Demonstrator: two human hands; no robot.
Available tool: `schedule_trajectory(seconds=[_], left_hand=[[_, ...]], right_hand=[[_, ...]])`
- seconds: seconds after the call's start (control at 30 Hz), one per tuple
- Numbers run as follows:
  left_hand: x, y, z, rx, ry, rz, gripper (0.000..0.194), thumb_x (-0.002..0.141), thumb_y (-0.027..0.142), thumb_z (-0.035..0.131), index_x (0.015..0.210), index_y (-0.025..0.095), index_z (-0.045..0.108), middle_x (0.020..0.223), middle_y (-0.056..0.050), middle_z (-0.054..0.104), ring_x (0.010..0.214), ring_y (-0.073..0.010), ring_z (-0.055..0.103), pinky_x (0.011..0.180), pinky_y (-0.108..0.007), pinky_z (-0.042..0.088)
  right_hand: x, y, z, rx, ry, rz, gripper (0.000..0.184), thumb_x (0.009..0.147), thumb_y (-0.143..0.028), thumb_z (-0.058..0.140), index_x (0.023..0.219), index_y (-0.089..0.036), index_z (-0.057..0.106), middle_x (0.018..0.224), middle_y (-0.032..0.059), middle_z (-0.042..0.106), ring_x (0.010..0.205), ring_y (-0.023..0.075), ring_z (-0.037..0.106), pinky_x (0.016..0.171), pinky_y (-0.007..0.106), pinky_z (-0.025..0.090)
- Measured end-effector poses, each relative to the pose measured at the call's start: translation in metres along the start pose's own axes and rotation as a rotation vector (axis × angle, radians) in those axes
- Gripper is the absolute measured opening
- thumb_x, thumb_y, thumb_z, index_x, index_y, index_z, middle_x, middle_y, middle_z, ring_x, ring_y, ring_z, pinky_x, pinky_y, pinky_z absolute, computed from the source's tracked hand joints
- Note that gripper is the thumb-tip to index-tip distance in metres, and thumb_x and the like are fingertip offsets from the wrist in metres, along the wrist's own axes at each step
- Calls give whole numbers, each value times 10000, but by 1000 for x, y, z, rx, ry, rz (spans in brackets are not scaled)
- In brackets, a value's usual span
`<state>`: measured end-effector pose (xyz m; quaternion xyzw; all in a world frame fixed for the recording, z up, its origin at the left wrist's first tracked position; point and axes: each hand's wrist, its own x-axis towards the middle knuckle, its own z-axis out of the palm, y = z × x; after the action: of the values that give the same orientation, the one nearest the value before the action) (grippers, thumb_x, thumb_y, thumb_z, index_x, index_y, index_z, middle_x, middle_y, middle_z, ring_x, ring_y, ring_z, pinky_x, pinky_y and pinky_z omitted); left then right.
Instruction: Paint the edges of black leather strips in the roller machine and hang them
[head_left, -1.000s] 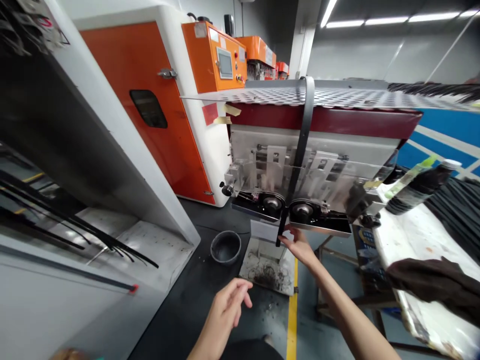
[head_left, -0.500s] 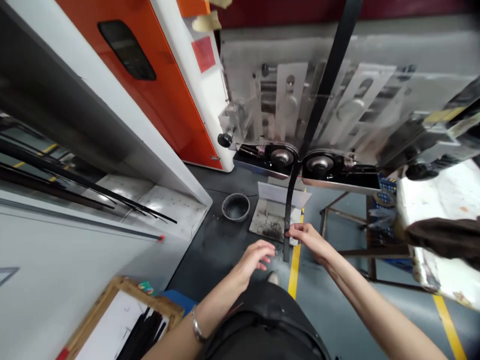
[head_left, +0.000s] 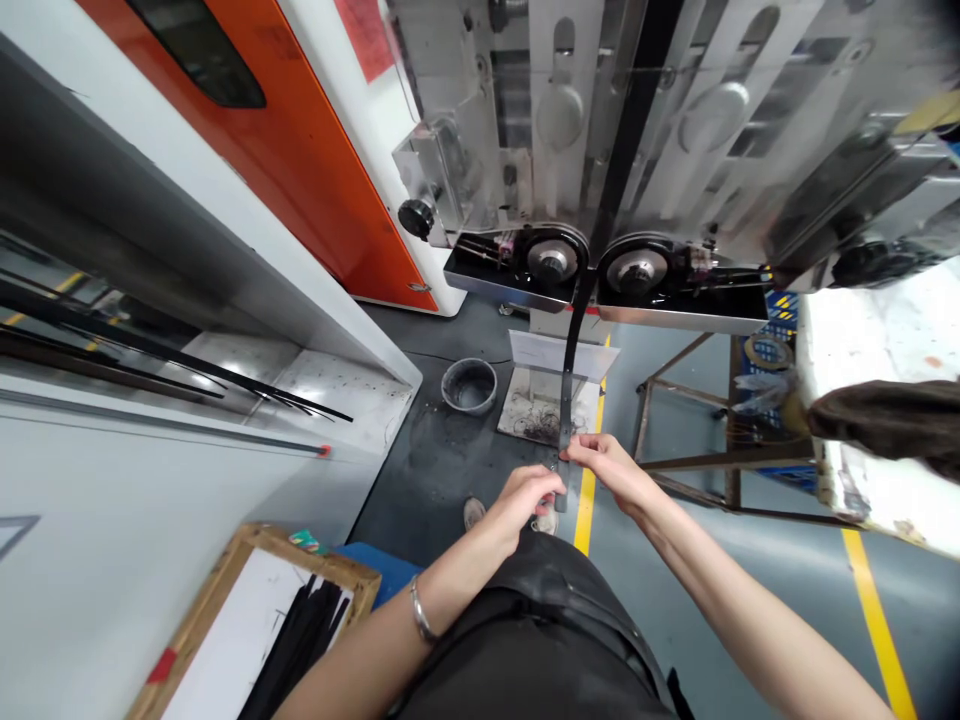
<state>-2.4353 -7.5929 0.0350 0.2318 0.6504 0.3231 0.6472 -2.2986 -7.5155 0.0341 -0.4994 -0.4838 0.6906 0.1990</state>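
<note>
In the head view, a black strip (head_left: 573,340) is hung down between two wheels (head_left: 553,262). Near its lower end it is pinched by the right hand (head_left: 611,470); the left hand (head_left: 525,497) is curled beside the tip, its grip impossible to tell.

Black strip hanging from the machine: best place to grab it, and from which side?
Probably pinch the black strip by its free lower end, coming from the left. It hangs long, narrow and flat, so it should pinch easily well below the wheels; the right grip holds it just above that end, from the right.
</note>
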Motion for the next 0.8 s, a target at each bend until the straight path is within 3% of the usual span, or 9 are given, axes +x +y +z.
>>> schedule_trajectory(seconds=[0.33,0.47,0.63,0.8], left_hand=[[-7,-21,0,-7,45,-16,131,588,311,658,585,184,628,646,-7,540,759,-186,535,629,-260,398],[-13,-30,-4,-29,27,-28,166,564,325,653,598,164,630,655,-4,530,743,-166,522,623,-248,396],[-27,-42,-15,-36,2,-33,154,559,307,649,582,164,596,655,1,516,736,-157,512,610,-243,384],[-41,-66,-29,-35,-32,-53,156,580,295,665,584,160,587,633,8,498,703,-147,501,590,-234,371]], right_hand=[[-1,32,3,44,-28,66,201,606,-355,696,559,-190,592,587,-19,544,647,143,473,634,263,363],[-9,42,9,107,-19,165,242,613,-404,727,695,-182,677,798,36,674,829,191,591,723,279,442],[-40,76,11,278,14,376,556,759,-708,562,940,-199,693,1281,132,623,1143,295,601,746,364,523],[-96,133,19,377,210,493,517,812,-690,554,944,-214,708,1343,118,617,1300,279,522,900,379,469]])
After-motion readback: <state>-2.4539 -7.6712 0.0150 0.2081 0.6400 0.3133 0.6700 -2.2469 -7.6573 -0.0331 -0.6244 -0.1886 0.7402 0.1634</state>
